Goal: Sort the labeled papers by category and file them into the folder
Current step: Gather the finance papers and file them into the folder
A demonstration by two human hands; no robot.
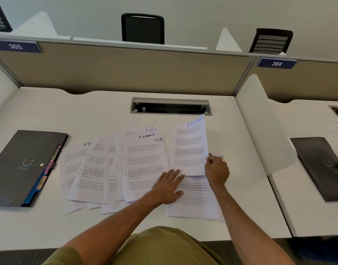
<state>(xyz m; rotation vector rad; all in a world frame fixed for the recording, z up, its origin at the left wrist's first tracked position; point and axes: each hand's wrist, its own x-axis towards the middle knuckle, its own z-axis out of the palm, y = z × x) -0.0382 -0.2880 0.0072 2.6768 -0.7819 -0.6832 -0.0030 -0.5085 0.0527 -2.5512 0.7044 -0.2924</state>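
Now the right hand (217,172) pinches the raised FINANCE sheet (191,148) at its right edge; the left hand (168,186) lies flat, fingers straight, on the spread papers (145,159) beside.

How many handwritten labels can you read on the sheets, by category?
FINANCE labels: 3, one cut off at "FI", one on the sheet that the right hand pinches
HR labels: 3, one a blue scrawl, one partly behind the right hand
Total: 6
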